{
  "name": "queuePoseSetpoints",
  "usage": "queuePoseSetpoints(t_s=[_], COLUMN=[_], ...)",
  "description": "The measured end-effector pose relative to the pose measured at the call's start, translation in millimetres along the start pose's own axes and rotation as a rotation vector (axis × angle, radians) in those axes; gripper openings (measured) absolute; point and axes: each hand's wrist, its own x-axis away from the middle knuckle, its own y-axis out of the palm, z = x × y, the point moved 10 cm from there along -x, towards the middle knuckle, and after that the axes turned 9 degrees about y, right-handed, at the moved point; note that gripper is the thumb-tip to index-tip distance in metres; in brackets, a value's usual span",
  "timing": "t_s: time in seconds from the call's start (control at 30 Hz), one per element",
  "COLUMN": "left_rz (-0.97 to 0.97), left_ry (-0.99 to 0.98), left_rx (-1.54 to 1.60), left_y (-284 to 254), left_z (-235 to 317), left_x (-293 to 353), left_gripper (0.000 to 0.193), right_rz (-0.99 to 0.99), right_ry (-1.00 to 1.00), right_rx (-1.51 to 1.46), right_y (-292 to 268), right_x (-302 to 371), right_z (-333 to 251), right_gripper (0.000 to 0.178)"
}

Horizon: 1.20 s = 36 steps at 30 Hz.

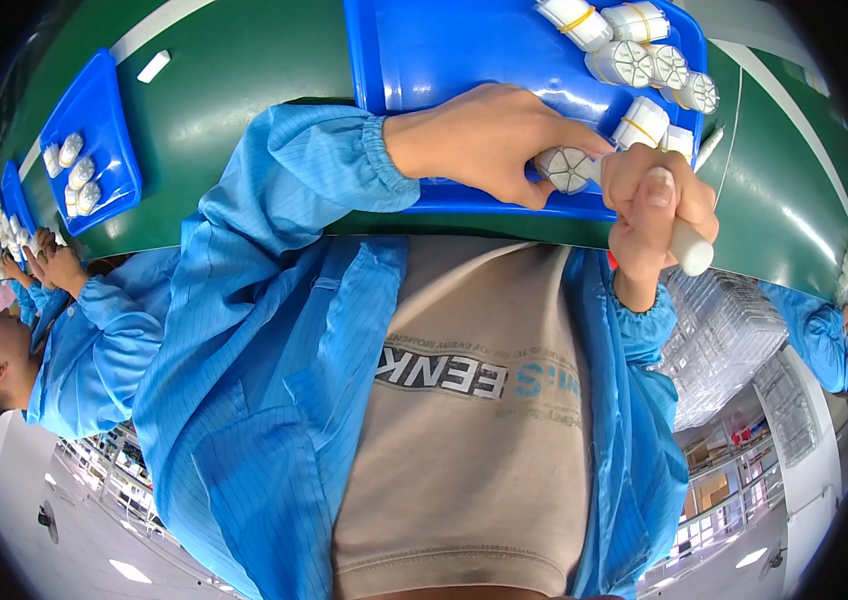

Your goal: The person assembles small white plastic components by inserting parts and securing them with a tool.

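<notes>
My left hand [489, 140] is closed around a bundle of white pieces [566, 170], whose round end shows wedge-shaped sections. It is held low over a large blue tray [444, 50]. Right beside it, my right hand [656, 200] is wrapped around a white rod [691, 248] with a blunt end that sticks out below the fist. The rod's other end points at the bundle; whether the two touch is hidden by my fingers. Similar white bundles [624, 62] with yellow rubber bands lie in the tray's right part, and one banded bundle [641, 122] lies just behind my right hand.
A smaller blue tray [109, 150] with several white bundles stands on the green table [224, 70] at left. A loose white piece [154, 67] lies nearby. A co-worker [94, 320] in blue works at left. Stacked clear plastic trays [719, 335] stand to my right.
</notes>
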Motion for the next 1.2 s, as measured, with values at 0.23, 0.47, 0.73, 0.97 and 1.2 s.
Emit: queuePoseSetpoints(t_s=[0.23, 0.47, 0.73, 0.97, 1.2], left_rz=[0.016, -0.095, -0.094, -0.153, 0.148], left_ry=[0.037, -0.058, -0.037, -0.052, 0.14], left_rx=[-0.116, 0.107, 0.042, 0.046, -0.053], left_y=[5.9, 13.7, 12.4, 13.6, -9.2], left_z=[1.8, -10.7, -6.1, -1.8, 8.7], left_x=[0.3, 4.5, 2.5, 0.4, -0.4], left_gripper=[0.058, 0.048, 0.044, 0.038, 0.034], right_rz=[-0.006, -0.038, -0.083, -0.082, -0.058], right_ry=[-0.051, 0.134, 0.126, -0.05, -0.044], right_rx=[0.296, -0.422, -0.179, 0.246, -0.066], right_y=[0.8, -18.0, 0.4, 11.9, -1.9], right_x=[5.0, -1.2, -3.9, -0.1, 3.2], right_z=[1.0, 6.9, 10.8, -2.5, 1.7], right_gripper=[0.02, 0.039, 0.037, 0.017, 0.029])
